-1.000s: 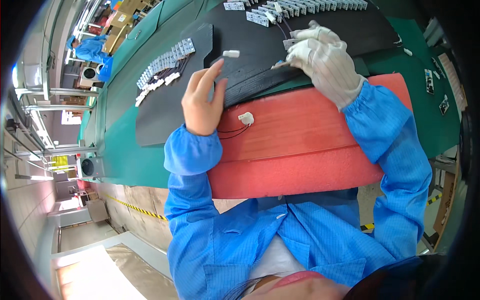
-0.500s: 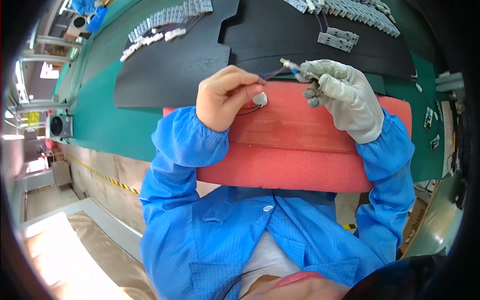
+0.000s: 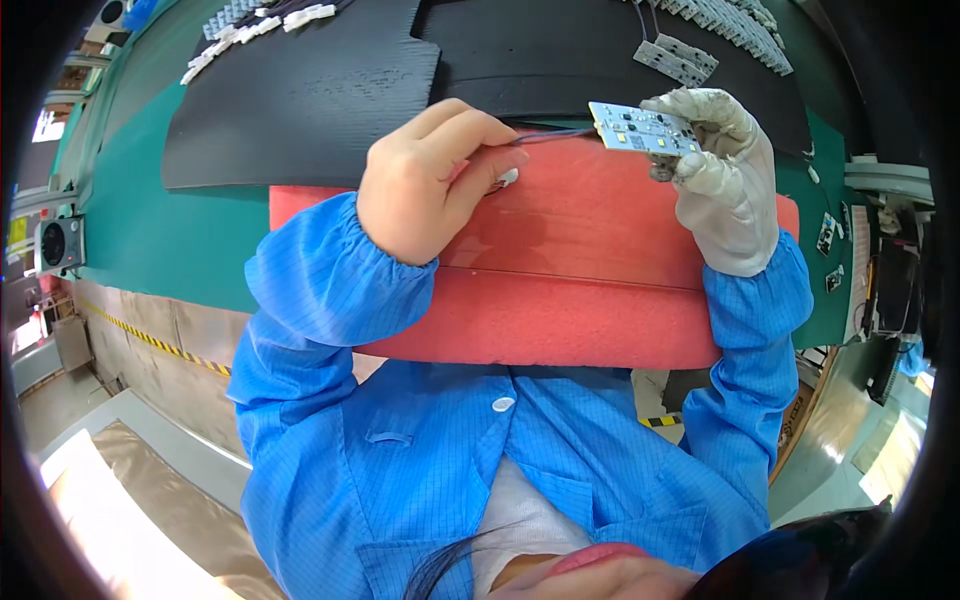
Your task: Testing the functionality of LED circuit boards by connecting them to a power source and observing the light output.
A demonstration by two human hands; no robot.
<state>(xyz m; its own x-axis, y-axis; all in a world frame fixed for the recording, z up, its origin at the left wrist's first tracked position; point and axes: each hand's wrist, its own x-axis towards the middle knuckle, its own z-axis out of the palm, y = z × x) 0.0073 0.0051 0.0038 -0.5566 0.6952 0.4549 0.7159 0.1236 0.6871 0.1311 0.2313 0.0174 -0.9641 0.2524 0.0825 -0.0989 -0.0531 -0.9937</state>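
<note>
A small white circuit board with tiny parts on its face is gripped at its right end by my right hand, which wears a white glove with greyed fingertips. Dark thin wires run from the board's left end to my bare left hand, whose thumb and forefinger pinch them. A white connector shows just below the left fingertips. Both hands are above a red foam block at the table's near edge.
Black corrugated sheets cover much of the green table. Several boards stand in a row at the far right, with a few wired boards before them. White connectors lie far left. Loose small boards lie at right.
The board has turned from edge-on to show its face, and my right hand has rotated with it. The wires now stretch straighter between my hands. The whole view has shifted slightly.
</note>
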